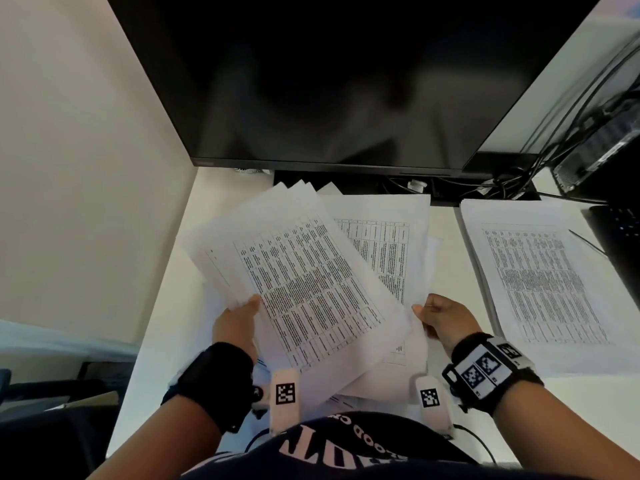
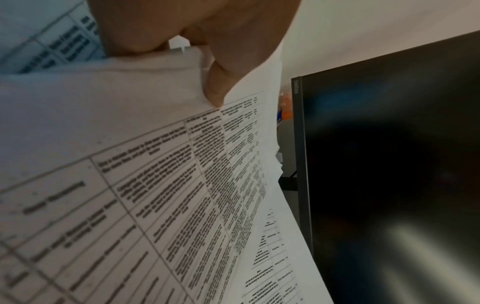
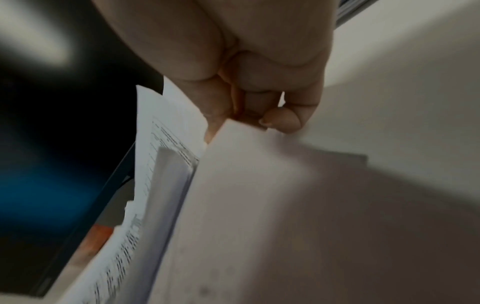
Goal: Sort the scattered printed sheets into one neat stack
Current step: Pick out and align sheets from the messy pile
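A loose, fanned bundle of printed sheets point(image 1: 294, 271) with tables of text is lifted over the white desk point(image 1: 162, 341), its corners splayed toward the monitor. My left hand point(image 1: 242, 313) grips the bundle's near left edge; in the left wrist view the thumb point(image 2: 215, 86) presses on the top sheet point(image 2: 155, 185). My right hand point(image 1: 429, 313) pinches the near right edge of the lower sheets point(image 1: 381, 254). In the right wrist view its fingertips point(image 3: 280, 121) close on a sheet's edge point(image 3: 259, 205). A second, squared pile of sheets point(image 1: 540, 282) lies flat at the right.
A dark monitor point(image 1: 329, 81) hangs close over the far end of the sheets, with cables point(image 1: 502, 185) behind it. A black keyboard point(image 1: 620, 237) lies at the far right edge. A pale wall point(image 1: 86, 168) closes off the left side of the desk.
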`<action>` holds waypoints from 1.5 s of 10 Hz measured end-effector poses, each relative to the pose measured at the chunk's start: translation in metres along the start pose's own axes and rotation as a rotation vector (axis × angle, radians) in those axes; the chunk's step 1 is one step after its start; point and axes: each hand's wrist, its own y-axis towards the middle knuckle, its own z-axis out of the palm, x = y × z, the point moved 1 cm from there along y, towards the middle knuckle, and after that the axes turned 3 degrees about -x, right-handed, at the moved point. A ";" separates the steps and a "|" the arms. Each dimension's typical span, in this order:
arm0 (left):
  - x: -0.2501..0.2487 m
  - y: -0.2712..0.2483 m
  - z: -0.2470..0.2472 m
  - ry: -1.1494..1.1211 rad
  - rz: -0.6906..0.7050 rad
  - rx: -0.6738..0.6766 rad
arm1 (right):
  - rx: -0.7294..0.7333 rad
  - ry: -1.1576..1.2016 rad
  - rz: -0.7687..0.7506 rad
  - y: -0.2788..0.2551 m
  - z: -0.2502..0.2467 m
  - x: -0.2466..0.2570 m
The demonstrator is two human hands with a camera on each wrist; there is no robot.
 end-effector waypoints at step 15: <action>-0.035 0.006 -0.018 0.360 0.405 0.018 | 0.008 0.046 0.030 0.003 -0.011 0.039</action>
